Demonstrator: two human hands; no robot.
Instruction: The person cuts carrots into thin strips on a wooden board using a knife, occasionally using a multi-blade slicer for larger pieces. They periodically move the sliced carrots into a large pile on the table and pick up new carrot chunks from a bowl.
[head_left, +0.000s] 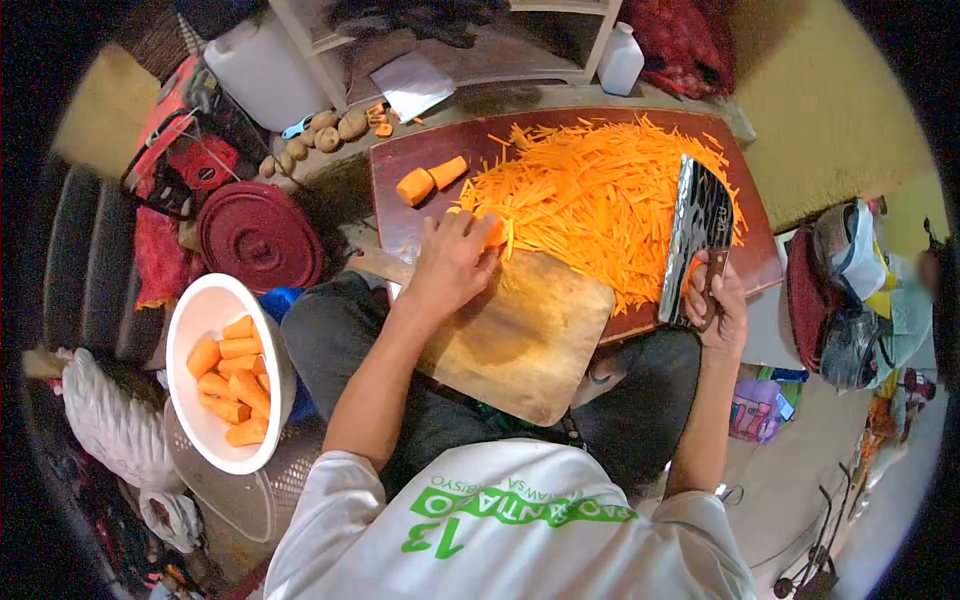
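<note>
My left hand [455, 265] rests at the upper left edge of a wooden cutting board [540, 345]. Its fingers are curled over a piece of carrot [494, 232], mostly hidden beneath them. In my right hand [722, 305] is a cleaver [690, 235], gripped by its brown handle, with the wide blade upright over the right side of the carrot strips. A large heap of carrot strips [590, 190] covers much of the dark red tabletop [400, 160]. Two peeled carrot chunks [432, 181] lie left of the heap.
On the left stands a white bowl [178, 345] of peeled carrots, near a dark red lid [258, 237]. Several potatoes [327, 138] line the floor behind. A white bottle [621, 60] stands at the back, and bags [850, 300] sit on the right.
</note>
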